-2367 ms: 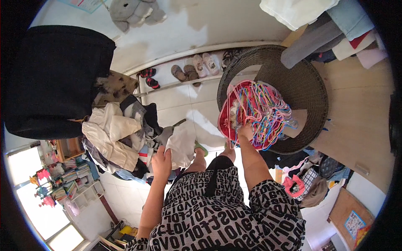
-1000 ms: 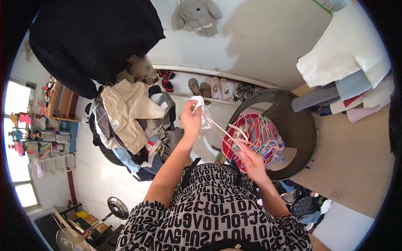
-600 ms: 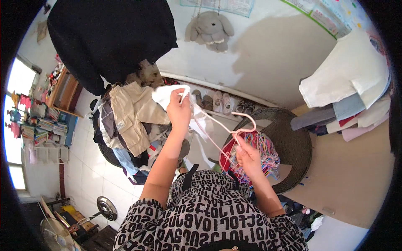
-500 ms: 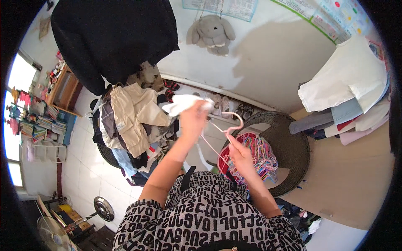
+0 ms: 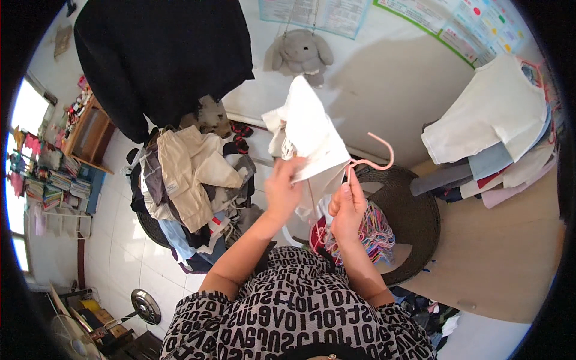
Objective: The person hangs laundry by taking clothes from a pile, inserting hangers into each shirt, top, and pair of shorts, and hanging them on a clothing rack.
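In front of me, a pink clothes hanger (image 5: 391, 157) is pinched just below its hook by the fingers and thumb of my right hand (image 5: 348, 215). A white garment (image 5: 313, 129) hangs over one side of the hanger, its cloth raised in a peak toward the wall; the exact kind is hard to make out. My left hand (image 5: 283, 191) is closed on the lower left edge of this cloth, slightly blurred. Part of the hanger's frame is covered by the fabric. Below my right hand, several colourful hangers (image 5: 378, 231) fill a red container.
A pile of clothes (image 5: 195, 174) rises on the left, beneath a hanging black garment (image 5: 162, 54). The hangers stand within a dark woven round seat (image 5: 420, 222). At right hang a white top (image 5: 489, 114) and other clothes. A grey plush rabbit bag (image 5: 300, 54) hangs on the wall.
The white garment went from bunched in my left hand to spread over the hanger. The hanger rose and turned, its hook now pointing right. My left hand moved lower.
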Available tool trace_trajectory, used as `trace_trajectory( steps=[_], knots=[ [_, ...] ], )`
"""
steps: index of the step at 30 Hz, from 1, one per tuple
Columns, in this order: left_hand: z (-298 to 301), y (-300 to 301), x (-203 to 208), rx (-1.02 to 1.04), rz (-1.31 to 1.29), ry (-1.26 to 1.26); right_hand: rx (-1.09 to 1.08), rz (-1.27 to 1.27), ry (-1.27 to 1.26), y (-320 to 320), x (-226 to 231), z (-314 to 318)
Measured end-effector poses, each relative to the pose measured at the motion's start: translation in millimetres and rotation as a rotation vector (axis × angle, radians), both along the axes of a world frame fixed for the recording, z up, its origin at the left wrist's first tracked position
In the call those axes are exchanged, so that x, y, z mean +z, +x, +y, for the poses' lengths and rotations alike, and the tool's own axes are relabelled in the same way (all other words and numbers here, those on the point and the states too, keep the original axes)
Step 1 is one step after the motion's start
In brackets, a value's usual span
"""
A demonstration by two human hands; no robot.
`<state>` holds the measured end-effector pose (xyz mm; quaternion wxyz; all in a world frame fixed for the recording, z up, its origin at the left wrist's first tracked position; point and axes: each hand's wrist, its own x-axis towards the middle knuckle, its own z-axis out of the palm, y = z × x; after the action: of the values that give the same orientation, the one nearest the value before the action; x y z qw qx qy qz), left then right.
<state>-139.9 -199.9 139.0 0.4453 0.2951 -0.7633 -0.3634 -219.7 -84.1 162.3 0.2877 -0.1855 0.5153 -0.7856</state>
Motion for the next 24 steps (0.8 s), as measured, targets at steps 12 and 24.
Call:
trace_trajectory(
  steps=[12, 24],
  knots=[
    [41.7, -9.7, -28.3, -0.17, -0.634, 0.434, -0.358, -0.06, -0.193, -47.3, 36.9, -56.3],
    [60.2, 8.9, -21.7, -0.295, -0.637, 0.461, -0.512, 0.595, 0.093, -54.7, -50.5, -50.1]
  ],
)
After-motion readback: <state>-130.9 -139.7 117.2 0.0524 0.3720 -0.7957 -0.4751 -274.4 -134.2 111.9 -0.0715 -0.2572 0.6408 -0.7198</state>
